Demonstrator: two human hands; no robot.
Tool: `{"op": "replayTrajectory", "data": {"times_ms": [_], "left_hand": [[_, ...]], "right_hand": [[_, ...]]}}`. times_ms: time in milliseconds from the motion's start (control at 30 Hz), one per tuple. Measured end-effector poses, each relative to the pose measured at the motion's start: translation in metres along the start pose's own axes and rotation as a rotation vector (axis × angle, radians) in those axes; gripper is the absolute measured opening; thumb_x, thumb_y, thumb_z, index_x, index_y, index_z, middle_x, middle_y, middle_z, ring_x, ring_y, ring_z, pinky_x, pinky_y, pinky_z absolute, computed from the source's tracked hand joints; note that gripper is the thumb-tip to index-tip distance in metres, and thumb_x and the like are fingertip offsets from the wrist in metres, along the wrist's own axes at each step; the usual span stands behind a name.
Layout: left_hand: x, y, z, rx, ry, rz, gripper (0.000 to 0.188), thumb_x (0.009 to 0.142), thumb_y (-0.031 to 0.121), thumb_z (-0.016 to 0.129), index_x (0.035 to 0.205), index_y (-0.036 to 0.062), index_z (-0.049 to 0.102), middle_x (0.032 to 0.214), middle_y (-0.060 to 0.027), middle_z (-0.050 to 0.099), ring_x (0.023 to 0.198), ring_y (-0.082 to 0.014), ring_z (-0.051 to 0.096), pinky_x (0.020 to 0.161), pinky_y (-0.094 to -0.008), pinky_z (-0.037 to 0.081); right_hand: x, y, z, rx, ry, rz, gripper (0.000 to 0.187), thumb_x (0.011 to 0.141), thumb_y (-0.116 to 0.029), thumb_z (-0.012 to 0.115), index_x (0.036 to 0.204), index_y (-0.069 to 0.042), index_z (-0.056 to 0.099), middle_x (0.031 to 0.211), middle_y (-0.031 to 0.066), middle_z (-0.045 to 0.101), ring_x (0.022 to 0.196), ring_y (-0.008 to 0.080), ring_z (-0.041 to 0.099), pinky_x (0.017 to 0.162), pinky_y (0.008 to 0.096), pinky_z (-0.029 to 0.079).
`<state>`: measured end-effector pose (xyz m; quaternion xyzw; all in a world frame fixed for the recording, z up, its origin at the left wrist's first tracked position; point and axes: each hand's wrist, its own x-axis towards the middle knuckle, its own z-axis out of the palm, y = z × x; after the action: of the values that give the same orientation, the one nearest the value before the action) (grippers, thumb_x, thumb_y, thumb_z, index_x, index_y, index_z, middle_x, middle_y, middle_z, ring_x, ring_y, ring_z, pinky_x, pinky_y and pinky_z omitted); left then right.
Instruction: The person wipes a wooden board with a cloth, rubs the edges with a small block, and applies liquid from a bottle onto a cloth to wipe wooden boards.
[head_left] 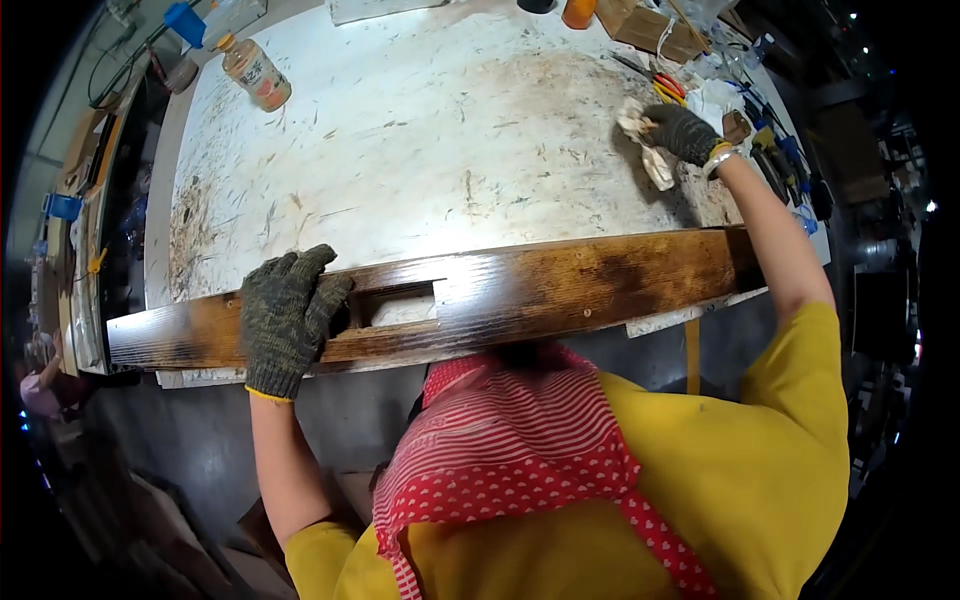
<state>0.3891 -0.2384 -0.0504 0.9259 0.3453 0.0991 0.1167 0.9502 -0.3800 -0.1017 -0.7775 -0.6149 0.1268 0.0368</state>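
Observation:
A long, glossy brown-stained wooden plank (540,295) lies along the near edge of the worktable, with a rectangular cutout left of its middle. My left hand (290,320), in a dark knitted glove, grips the plank beside that cutout; its fingers reach over the far edge and the thumb lies by the opening. Farther off to the right, my gloved right hand (685,135) is closed on a crumpled off-white rag (650,150) above the tabletop, apart from the plank.
The white, stained worktable (420,140) spreads beyond the plank. A juice bottle (255,72) stands at the far left. Red-and-yellow-handled pliers (668,88), a cardboard box (650,30) and several hand tools (780,165) crowd the right side. An orange container (578,12) stands at the back.

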Motion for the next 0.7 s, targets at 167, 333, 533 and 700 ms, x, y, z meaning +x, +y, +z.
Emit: {"op": "replayTrajectory", "data": {"times_ms": [167, 333, 533, 700], "left_hand": [[-0.004, 0.003, -0.004, 0.03, -0.029, -0.025, 0.04, 0.082, 0.037, 0.066, 0.107, 0.0062, 0.067, 0.087, -0.0146, 0.066, 0.086, -0.0336, 0.061, 0.078, -0.0449, 0.045], [-0.006, -0.003, 0.008, 0.028, 0.056, -0.007, 0.044, 0.082, 0.042, 0.066, 0.107, 0.0066, 0.067, 0.085, -0.015, 0.065, 0.085, -0.0332, 0.061, 0.079, -0.0451, 0.045], [-0.01, -0.005, 0.003, 0.056, 0.007, -0.069, 0.05, 0.083, 0.047, 0.065, 0.115, 0.0071, 0.064, 0.089, -0.0156, 0.066, 0.088, -0.0327, 0.061, 0.081, -0.0445, 0.046], [-0.007, -0.001, 0.004, 0.044, 0.03, -0.029, 0.052, 0.084, 0.046, 0.065, 0.119, 0.0074, 0.063, 0.094, -0.0158, 0.067, 0.09, -0.0332, 0.062, 0.083, -0.0449, 0.046]], "right_hand": [[-0.037, -0.248, -0.047, 0.379, -0.014, -0.212, 0.032, 0.088, -0.039, 0.063, 0.096, -0.008, 0.069, 0.081, 0.0119, 0.067, 0.077, 0.0258, 0.066, 0.073, 0.0397, 0.053], [-0.049, -0.353, 0.017, -0.126, 0.32, -0.624, 0.012, 0.083, -0.016, 0.057, 0.087, -0.006, 0.061, 0.077, 0.0124, 0.064, 0.067, 0.0256, 0.064, 0.062, 0.0394, 0.05], [-0.107, -0.281, -0.007, -0.29, 0.308, -0.303, 0.012, 0.079, -0.013, 0.061, 0.088, -0.008, 0.063, 0.076, 0.0124, 0.064, 0.069, 0.0274, 0.065, 0.063, 0.0394, 0.051], [-0.106, -0.278, 0.002, -0.337, 0.177, -0.212, 0.011, 0.075, -0.013, 0.062, 0.083, -0.005, 0.064, 0.074, 0.0141, 0.064, 0.068, 0.0292, 0.066, 0.063, 0.0415, 0.052]]}}
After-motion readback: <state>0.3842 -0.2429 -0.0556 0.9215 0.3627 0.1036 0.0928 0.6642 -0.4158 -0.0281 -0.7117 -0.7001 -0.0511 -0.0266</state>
